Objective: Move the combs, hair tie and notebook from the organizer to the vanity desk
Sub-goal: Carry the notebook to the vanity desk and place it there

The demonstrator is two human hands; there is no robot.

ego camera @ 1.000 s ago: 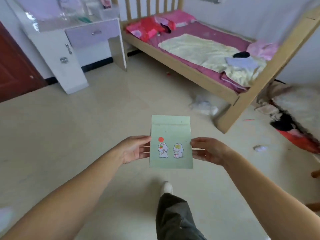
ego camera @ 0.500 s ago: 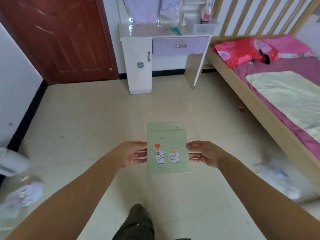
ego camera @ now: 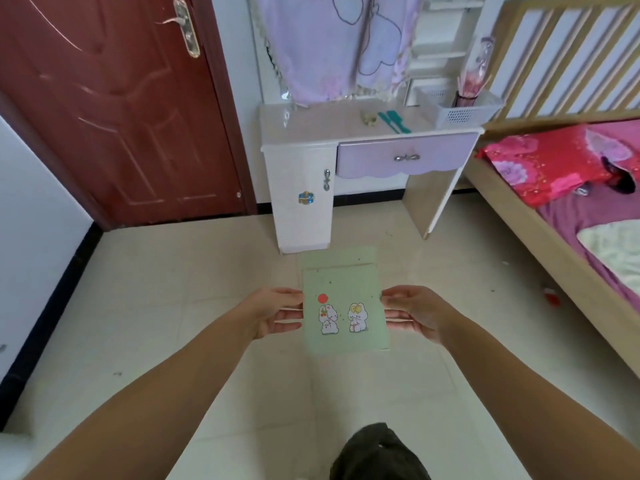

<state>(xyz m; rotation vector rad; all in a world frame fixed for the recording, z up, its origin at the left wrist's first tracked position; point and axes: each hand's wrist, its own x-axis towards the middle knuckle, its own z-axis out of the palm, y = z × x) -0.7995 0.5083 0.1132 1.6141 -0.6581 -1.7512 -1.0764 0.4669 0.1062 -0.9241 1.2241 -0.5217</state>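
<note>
**Notebook carried toward the bench**

Pinched at both side edges, left hand (ego camera: 273, 311) and right hand (ego camera: 414, 311) each clamped on the green notebook (ego camera: 344, 306), kept flat and level above the floor (ego camera: 156, 289). Ahead, well apart: bench (ego camera: 311, 123), teal combs (ego camera: 393, 121) already there.

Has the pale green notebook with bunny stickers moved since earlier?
Yes. The notebook, held by both hands, has come closer to the white vanity desk.

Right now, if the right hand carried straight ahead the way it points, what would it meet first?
Nothing close: open floor lies ahead of the right hand, which holds the notebook. The vanity desk probably comes first, though depth is unclear.
</note>
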